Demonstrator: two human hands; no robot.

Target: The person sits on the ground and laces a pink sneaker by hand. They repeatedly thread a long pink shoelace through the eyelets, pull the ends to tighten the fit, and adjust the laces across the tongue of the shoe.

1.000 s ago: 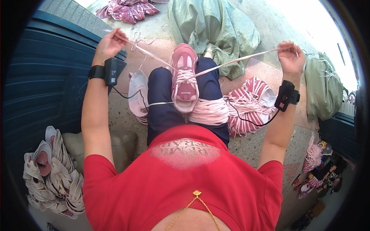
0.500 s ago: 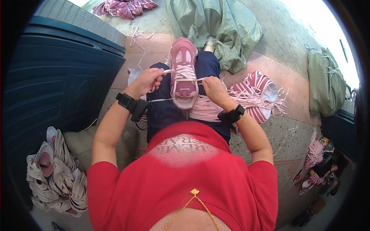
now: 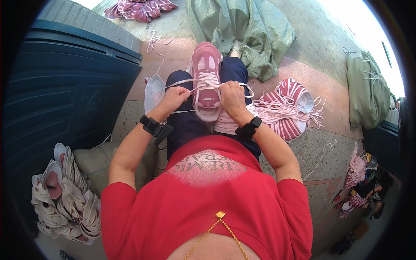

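Observation:
A pink sneaker lies across my thighs, toe pointing away from me and its opening nearest me. A white shoelace crosses its upper part. My left hand is closed in a pinch at the shoe's left edge, on a strand of the lace; another strand runs out to the left above it. My right hand presses its thumb and fingers together at the right eyelet edge, gripping the lace there. A loop of lace sticks out beyond its knuckles. The exact fingertip hold is partly hidden.
Right of my legs lies a bundle of pink-and-white striped shoe uppers with loose laces. Cream uppers are piled at lower left. A green sack lies ahead, another sack stands far right. A dark blue door borders the left.
The stretched lace has slackened. My left hand has moved down and right, closer to the shoe; my right hand has moved left onto the shoe's right edge.

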